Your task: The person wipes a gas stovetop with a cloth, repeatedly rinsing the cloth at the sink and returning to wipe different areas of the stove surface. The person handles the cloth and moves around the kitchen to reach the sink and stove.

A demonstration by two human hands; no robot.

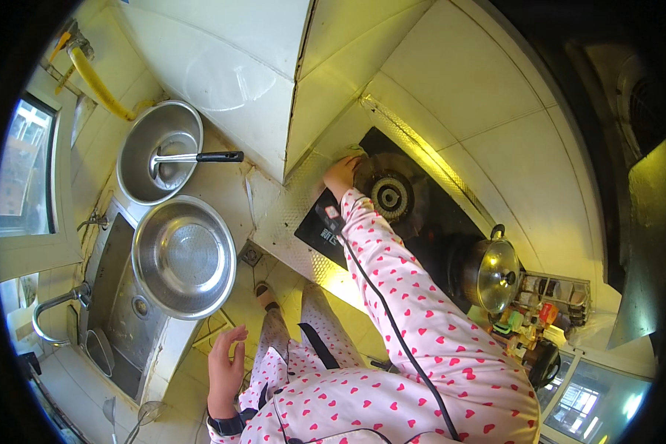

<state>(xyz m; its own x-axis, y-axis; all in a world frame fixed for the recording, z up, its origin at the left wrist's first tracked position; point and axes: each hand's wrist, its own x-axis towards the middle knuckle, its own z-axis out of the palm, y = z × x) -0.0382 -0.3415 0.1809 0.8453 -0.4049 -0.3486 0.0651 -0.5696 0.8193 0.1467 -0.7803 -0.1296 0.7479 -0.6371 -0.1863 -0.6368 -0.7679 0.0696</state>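
My right hand reaches to the far left edge of a black gas stove, beside its round burner. A greenish thing, perhaps a cloth, shows at its fingertips; whether the fingers grip it I cannot tell. My left hand hangs over the floor in front of my body, fingers apart, holding nothing. Nearest to it, a perforated steel basin rests over the edge of the sink. Behind that stands a second steel basin with a black-handled utensil lying across it.
On the stove's right side stands a pot with a glass lid. Seasoning containers crowd the counter beyond it. At the left are a metal sink with a curved faucet, and two strainers near the lower edge.
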